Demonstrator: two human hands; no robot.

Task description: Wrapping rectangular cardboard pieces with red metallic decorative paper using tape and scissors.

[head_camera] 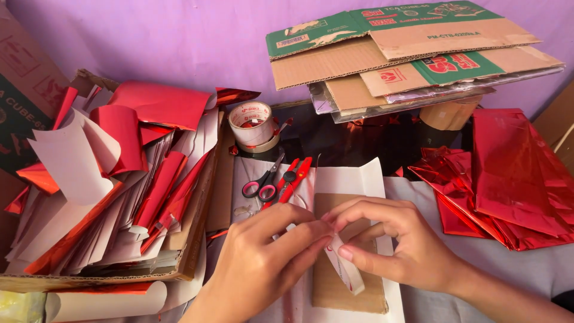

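My left hand (pixel 263 263) and my right hand (pixel 394 245) meet low in the middle, both pinching a narrow white strip (pixel 348 272) that curls down between the fingertips. Under the hands lies a brown cardboard rectangle (pixel 353 293) on a white sheet (pixel 359 176). Just beyond the fingers rest pink-handled scissors (pixel 263 185) and a red utility knife (pixel 294 176).
A flat cardboard box (pixel 197 239) at the left is piled with red foil and white paper pieces (pixel 119 173). A roll of clear tape (pixel 252 124) stands behind the scissors. Folded red foil bags (pixel 508 173) lie at the right. Flattened cartons (pixel 412 54) are stacked at the back.
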